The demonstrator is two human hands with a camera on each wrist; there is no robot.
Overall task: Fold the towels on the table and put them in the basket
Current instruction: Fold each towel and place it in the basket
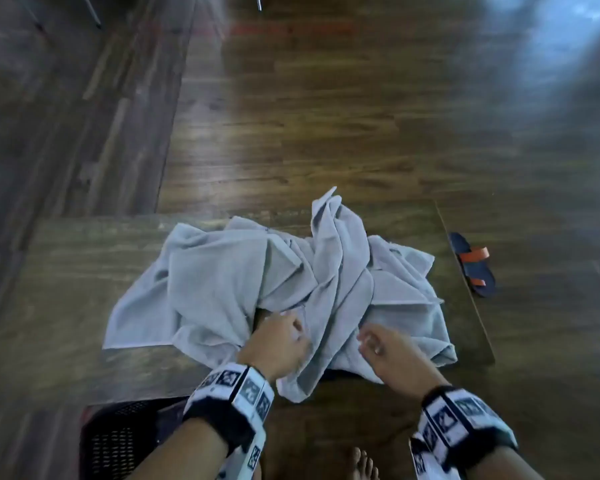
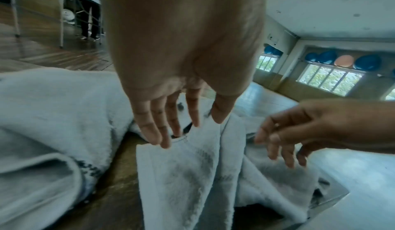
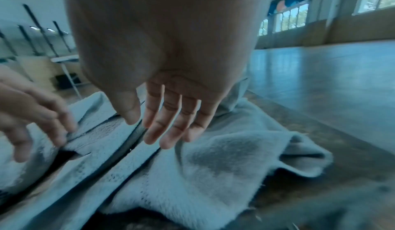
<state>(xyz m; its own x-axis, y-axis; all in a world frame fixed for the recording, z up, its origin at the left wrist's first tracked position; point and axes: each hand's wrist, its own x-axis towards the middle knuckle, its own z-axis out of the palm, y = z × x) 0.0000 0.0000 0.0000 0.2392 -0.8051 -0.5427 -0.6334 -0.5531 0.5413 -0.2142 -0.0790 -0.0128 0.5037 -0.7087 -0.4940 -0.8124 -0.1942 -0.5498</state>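
Wrist bands: I see marker-patterned bands on both forearms at the bottom of the head view.
Left hand (image 1: 278, 342): I find it at the near edge of the towels (image 1: 222, 282); its grip looks to pinch a hanging fold between thumb and fingers (image 2: 149, 129), though the left wrist view is blurred.
Right hand (image 1: 392, 355): I see it just above the cloth, beside the left; grip slack, fingers (image 3: 169, 120) loosely extended, nothing held.
Towels: light grey, crumpled in one heap on the wooden surface (image 1: 66, 271); I note one fold draped over the near edge.
Basket (image 1: 118, 438): dark, perforated, on the floor at my lower left, below the surface; contents not visible.
Sandal (image 1: 473, 265): blue with an orange strap, on the floor just beyond the surface's right edge.
Foot (image 1: 362, 464): bare, below the hands.
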